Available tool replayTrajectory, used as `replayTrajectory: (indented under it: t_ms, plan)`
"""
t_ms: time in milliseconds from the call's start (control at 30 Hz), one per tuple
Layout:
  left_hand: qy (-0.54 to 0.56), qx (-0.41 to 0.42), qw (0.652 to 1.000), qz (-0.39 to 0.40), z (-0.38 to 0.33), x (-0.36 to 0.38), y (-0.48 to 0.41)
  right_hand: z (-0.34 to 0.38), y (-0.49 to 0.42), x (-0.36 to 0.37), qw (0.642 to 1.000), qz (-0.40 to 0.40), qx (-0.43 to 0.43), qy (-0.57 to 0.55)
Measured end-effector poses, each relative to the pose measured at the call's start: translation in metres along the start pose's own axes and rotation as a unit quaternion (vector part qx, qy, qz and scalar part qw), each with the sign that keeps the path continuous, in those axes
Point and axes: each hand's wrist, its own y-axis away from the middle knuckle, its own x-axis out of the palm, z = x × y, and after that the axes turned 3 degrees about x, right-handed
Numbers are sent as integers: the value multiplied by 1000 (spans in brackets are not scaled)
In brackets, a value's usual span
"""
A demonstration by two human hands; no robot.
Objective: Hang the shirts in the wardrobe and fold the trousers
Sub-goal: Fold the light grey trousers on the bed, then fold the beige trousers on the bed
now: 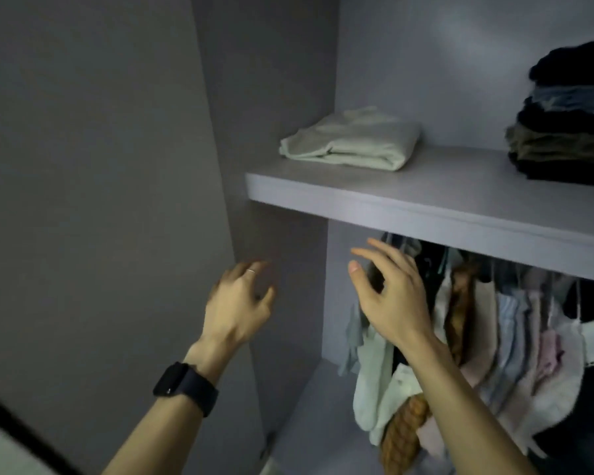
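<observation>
I am looking into a dim grey wardrobe. Below its shelf (426, 204) hang several shirts (515, 337) in pale, pink, blue and brown tones, packed close together. My right hand (388, 296) is raised in front of the leftmost hanging garments, fingers spread and holding nothing. My left hand (244, 303), with a ring and a black watch on the wrist, hovers by the wardrobe's left side panel (282, 241), fingers relaxed and empty. A folded pale green garment (350, 140) lies on the shelf.
A tall stack of folded dark, blue and olive clothes (563, 121) stands at the shelf's right end. The open wardrobe door (100, 200) fills the left side. The wardrobe floor (316, 423) shows below the hanging clothes.
</observation>
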Motion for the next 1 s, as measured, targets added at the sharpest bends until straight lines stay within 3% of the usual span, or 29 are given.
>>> replayTrajectory:
  t_ms: [200, 333, 533, 800, 1000]
  plan:
    - [-35, -102, 994, 11, 53, -19, 124, 44, 97, 59, 978, 171, 44, -108]
    - [-51, -196, 979, -15, 93, -56, 206, 95, 148, 98, 945, 295, -4, -143]
    - [-88, -349, 926, -117, 159, -146, 311, 217, 194, 162, 869, 438, -116, -199]
    - [-191, -454, 851, -182, 252, -277, 393, 394, 215, 240, 812, 462, -252, -250]
    - [-258, -462, 829, -180, 306, -358, 402, 487, 199, 310, 820, 433, -284, -244]
